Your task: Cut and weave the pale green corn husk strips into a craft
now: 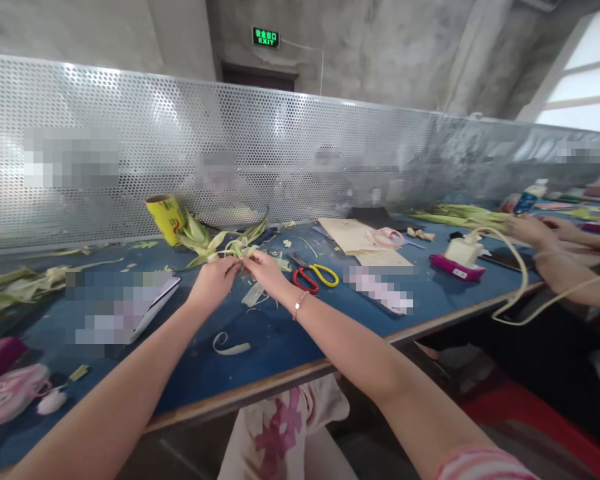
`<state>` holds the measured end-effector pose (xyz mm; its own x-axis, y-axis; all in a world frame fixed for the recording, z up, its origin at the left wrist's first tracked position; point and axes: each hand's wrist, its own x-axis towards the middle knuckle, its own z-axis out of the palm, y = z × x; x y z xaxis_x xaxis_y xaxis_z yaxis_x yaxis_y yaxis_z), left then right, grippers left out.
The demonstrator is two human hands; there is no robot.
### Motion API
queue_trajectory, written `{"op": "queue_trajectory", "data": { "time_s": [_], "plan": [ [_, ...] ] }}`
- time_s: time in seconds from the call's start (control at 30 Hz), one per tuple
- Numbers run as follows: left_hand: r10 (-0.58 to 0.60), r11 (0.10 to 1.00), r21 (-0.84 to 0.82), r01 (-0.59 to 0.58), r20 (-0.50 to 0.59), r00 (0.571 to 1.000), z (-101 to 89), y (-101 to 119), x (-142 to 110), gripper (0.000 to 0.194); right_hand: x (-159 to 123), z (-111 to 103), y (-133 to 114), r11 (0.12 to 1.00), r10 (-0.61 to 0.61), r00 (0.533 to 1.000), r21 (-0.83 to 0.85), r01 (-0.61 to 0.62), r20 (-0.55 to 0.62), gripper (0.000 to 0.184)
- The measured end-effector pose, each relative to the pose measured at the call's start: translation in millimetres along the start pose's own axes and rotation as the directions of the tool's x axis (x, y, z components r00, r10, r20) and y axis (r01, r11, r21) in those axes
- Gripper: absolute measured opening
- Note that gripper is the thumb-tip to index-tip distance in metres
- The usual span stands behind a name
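My left hand [214, 279] and my right hand [266, 272] meet over the blue table, fingers pinched together on a pale green corn husk [236, 249]. Strips of the husk stick out above the fingertips; the exact grip is partly hidden by the hands. Just right of my right hand lie scissors [307, 277] with one red and one yellow handle. A curled husk strip [231, 345] rests on the table nearer to me. More husk leaves [196, 233] lean beside a yellow can-like container [165, 219] behind my left hand.
A perforated metal screen [280, 153] runs along the table's back. Phones [153, 308] lie either side. Brown paper [347, 235] holds a pink tape roll [386, 238]. At right, a co-worker's hands [533, 233] are near husks, a purple pouch [457, 268] and a looping cable [525, 280].
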<state>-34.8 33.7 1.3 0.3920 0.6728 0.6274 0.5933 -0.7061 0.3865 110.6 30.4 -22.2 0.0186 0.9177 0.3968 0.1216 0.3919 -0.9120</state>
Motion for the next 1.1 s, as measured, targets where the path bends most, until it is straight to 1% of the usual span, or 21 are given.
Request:
{"op": "queue_trajectory", "data": {
  "time_s": [0.1,0.17,0.2,0.27,0.33,0.37,0.43,0.5,0.57,0.67,0.73,0.87,0.97,1.03,1.07,1.1],
  "plan": [
    [-0.082,0.995,-0.06,0.081,-0.021,0.996,-0.3,3,0,0.018,0,-2,0,1.0,-0.02,1.0,-0.02,0.02,-0.005,0.02],
    [-0.184,0.973,-0.148,0.178,-0.027,0.983,-0.5,8,1,0.013,1,-2,0,0.999,-0.037,0.999,-0.001,0.037,-0.012,0.016],
    [-0.24,0.948,-0.22,0.231,-0.014,0.971,-0.5,11,1,0.012,1,-3,0,0.999,-0.044,0.999,0.015,0.044,-0.013,0.014],
    [-0.336,0.855,-0.405,0.325,0.046,0.941,-0.3,16,2,0.015,2,-3,0,0.998,-0.055,0.998,0.033,0.055,-0.015,0.013],
    [-0.389,0.711,-0.588,0.386,0.129,0.912,0.2,20,2,0.022,2,-3,-1,0.998,-0.065,0.998,0.005,0.065,-0.007,0.016],
    [-0.407,0.635,-0.655,0.411,0.17,0.898,0.5,22,2,0.025,2,-3,-2,0.997,-0.071,0.997,-0.03,0.071,-0.001,0.019],
    [-0.435,0.507,-0.732,0.455,0.239,0.868,1.6,23,2,0.028,0,-2,-4,0.99,-0.089,0.996,-0.108,0.09,0.015,0.024],
    [-0.459,0.439,-0.759,0.482,0.272,0.846,3.1,23,2,0.028,-2,-1,-7,0.982,-0.106,0.994,-0.151,0.109,0.029,0.027],
    [-0.471,0.423,-0.772,0.474,0.259,0.843,5.0,22,1,0.025,-4,0,-9,0.98,-0.109,0.993,-0.163,0.113,0.034,0.028],
    [-0.482,0.443,-0.783,0.437,0.203,0.852,7.8,19,2,0.021,-5,2,-10,0.978,-0.11,0.993,-0.177,0.114,0.033,0.026],
    [-0.492,0.445,-0.782,0.435,0.193,0.849,8.5,18,2,0.02,-5,3,-8,0.979,-0.108,0.994,-0.171,0.112,0.033,0.024],
    [-0.516,0.422,-0.773,0.474,0.226,0.827,6.4,23,3,0.017,-3,5,-5,0.995,-0.079,0.996,-0.055,0.082,0.041,0.021],
    [-0.549,0.431,-0.771,0.469,0.189,0.814,4.3,29,3,0.02,-2,7,-4,0.999,-0.035,0.999,0.02,0.035,0.018,0.023],
    [-0.556,0.43,-0.776,0.461,0.175,0.813,3.4,33,3,0.021,-1,9,-4,0.995,-0.026,0.999,0.096,0.024,0.019,0.027],
    [-0.561,0.428,-0.772,0.469,0.181,0.808,3.1,34,3,0.021,-1,10,-4,0.993,-0.03,0.999,0.119,0.027,0.028,0.03],
    [-0.548,0.425,-0.774,0.469,0.192,0.814,2.8,36,3,0.02,-1,11,-5,0.99,-0.031,0.999,0.139,0.027,0.028,0.032]
  ]
}}
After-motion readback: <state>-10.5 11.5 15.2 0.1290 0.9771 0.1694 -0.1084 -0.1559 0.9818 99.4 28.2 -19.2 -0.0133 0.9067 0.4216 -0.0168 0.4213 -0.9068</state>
